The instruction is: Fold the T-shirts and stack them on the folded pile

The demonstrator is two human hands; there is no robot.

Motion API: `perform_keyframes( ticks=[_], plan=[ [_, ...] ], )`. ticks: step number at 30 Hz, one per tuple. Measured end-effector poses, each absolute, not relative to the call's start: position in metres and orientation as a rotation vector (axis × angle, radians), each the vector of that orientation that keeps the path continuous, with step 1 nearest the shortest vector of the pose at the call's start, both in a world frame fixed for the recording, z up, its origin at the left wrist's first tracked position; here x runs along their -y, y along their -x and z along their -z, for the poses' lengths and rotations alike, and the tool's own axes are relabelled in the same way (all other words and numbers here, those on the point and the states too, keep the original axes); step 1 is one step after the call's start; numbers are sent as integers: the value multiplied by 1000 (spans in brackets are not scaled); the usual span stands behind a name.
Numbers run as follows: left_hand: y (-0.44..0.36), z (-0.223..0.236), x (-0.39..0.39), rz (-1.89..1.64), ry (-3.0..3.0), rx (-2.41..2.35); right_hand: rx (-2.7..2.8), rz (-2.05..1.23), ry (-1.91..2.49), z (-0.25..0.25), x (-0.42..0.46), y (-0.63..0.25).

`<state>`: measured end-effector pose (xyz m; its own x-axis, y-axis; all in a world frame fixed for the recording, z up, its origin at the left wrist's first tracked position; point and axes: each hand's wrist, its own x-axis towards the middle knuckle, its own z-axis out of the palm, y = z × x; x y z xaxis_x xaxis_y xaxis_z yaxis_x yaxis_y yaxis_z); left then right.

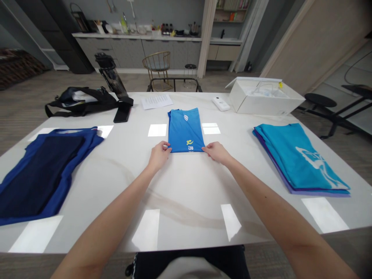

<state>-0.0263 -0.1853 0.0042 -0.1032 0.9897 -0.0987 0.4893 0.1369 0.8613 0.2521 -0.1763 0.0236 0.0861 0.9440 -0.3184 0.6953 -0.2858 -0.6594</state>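
A folded bright blue T-shirt (186,130) with a white and yellow print lies in the middle of the white marble table (186,186). My left hand (159,156) grips its near left corner between the fingers, and my right hand (216,152) holds its near right corner the same way. To the left lies a larger, loosely folded royal blue and navy garment (43,174). To the right sits a folded teal shirt with a white print (299,159), on top of a purple garment (290,190).
At the table's far side are a black bag (84,101), a black phone (122,112), a sheet of paper (157,101), a white device (221,104) and an open white box (266,97). A dark bottle (112,75) stands behind the bag. Chairs and stools surround the table.
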Motion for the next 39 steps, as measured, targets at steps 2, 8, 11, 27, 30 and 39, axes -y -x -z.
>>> perform_keyframes(
  ticks=[2, 8, 11, 27, 30, 39],
  plan=[
    [28, -6, 186, -874, -1449, -1720, 1585, -997, 2014, -23, 178, -251],
    [29, -5, 179, -848, -1514, -1773, 1588, -1038, 1990, -24, 180, -251],
    [30, -1, 173, -881, -1512, -1757, 1607, -1062, 2001, -24, 178, -251],
    [22, 4, 177, -541, -2650, -1460, 2421, -118, 1571, -3, 184, -240],
    [24, 13, 177, -381, -2648, -1384, 2482, -189, 1701, 1, 187, -246],
    [-6, -6, 124, -674, -2568, -1553, 2416, -298, 1661, -3, 147, -221]
  ],
)
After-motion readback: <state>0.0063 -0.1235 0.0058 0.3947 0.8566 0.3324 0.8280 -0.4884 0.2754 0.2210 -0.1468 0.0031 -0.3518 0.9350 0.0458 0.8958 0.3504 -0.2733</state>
